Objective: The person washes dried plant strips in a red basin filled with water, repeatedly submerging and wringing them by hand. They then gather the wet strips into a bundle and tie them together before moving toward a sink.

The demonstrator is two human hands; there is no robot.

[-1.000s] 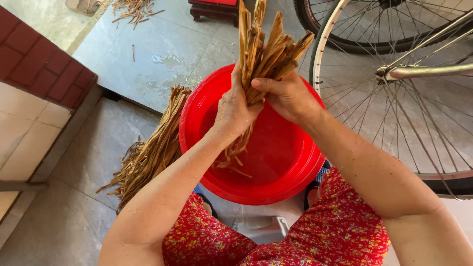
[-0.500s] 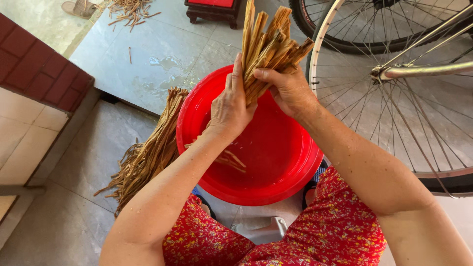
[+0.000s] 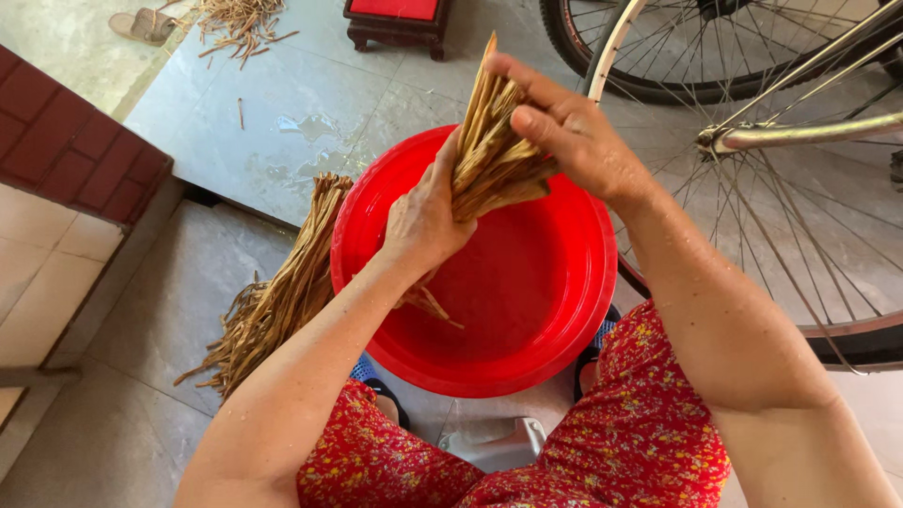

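Since a second ago my hands have twisted the bundle [image 3: 489, 155] tighter, higher over the basin [image 3: 555, 282]. Left hand [image 3: 423, 221] and right hand [image 3: 574, 132] both clamp it. It looks wet, light, pliable; I'd grip mid-length, where the strips pack thickest.

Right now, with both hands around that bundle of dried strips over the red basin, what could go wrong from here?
1. The left hand and right hand grip the bundle of dried strips only near its middle, so loose strips might slip out and miss the red basin.
2. The bicycle wheel stands close beside the right arm; a wide movement could snag strips or an elbow in its spokes.
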